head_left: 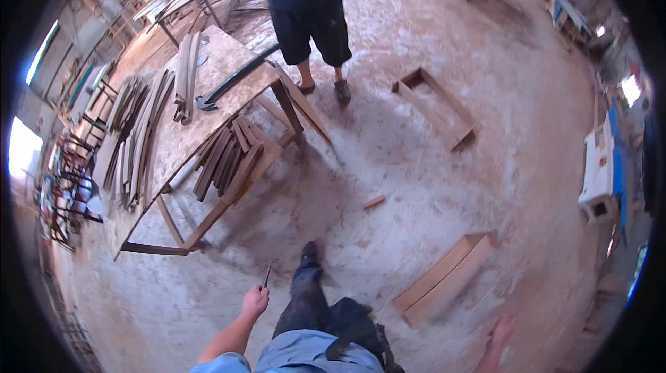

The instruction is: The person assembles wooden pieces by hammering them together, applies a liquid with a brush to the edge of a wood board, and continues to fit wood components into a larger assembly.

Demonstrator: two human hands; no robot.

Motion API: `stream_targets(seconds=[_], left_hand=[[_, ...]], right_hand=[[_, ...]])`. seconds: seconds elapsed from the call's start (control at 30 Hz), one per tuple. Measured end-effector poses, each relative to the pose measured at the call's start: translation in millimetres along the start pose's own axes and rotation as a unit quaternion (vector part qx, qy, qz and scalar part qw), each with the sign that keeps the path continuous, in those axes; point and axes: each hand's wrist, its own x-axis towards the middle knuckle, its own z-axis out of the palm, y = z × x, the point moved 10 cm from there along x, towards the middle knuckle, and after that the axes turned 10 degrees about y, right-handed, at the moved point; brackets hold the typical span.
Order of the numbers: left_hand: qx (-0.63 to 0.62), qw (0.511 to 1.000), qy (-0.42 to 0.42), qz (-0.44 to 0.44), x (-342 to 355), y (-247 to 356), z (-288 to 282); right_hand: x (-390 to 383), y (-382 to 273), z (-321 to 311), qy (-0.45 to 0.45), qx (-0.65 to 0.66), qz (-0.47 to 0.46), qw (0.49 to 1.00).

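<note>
- Left hand [254,301] is closing around a thin dark tool [266,277], possibly a pencil or small blade; too small to tell which. Grip is clenched low on it, so the tip is pointing up and forward, clear of the leg.
- Right hand [501,331] is hanging loose at the side, fingers released, grasping nothing.
- Ahead of the left grip and slightly to its left, a bench [229,78] is carrying rows of curved wooden slats [135,133], laid side by side as if sorted, plus a long dark curved piece [232,81].
- More slats [225,158] are leaning bundled on the bench's lower frame, probably kept within reach.
- Just ahead of the right grip, a short plank piece [444,277] is lying flat on the dusty floor [416,179]; an open wooden frame [437,106] is lying farther out.
- Another person [309,12] is standing beyond the bench's far end, only legs and dark shorts showing.
</note>
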Motion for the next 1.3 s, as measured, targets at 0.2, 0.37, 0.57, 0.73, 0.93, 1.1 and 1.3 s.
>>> stream_targets(seconds=[0.2,0.37,0.57,0.73,0.93,1.1,1.3], left_hand=[[-0.020,0.984,-0.044,0.172,39.1,68.6,-50.7],[-0.057,0.991,-0.008,0.118,116.0,47.8,-98.2],[-0.231,0.971,0.040,-0.051,204.6,7.2,-150.0],[-0.277,0.956,0.083,-0.055,225.9,48.3,-196.2],[-0.405,0.907,0.109,-0.037,226.1,120.4,-242.6],[-0.508,0.854,0.101,-0.039,246.7,180.0,-276.0],[-0.314,0.887,0.322,0.110,308.4,248.1,-376.2]], right_hand=[[-193.2,-95.0,155.3,-0.243,-0.061,-0.041,0.967],[-344.5,-142.1,269.9,-0.361,-0.172,-0.048,0.915],[-376.7,-244.5,337.1,-0.402,-0.109,-0.117,0.902],[-286.9,-398.4,345.3,-0.233,-0.142,-0.163,0.948],[-325.1,-652.3,284.4,-0.155,0.419,-0.369,0.816],[-420.9,-621.0,428.3,-0.437,0.006,-0.299,0.848],[-506.1,-532.1,492.6,-0.568,-0.192,-0.397,0.695]])
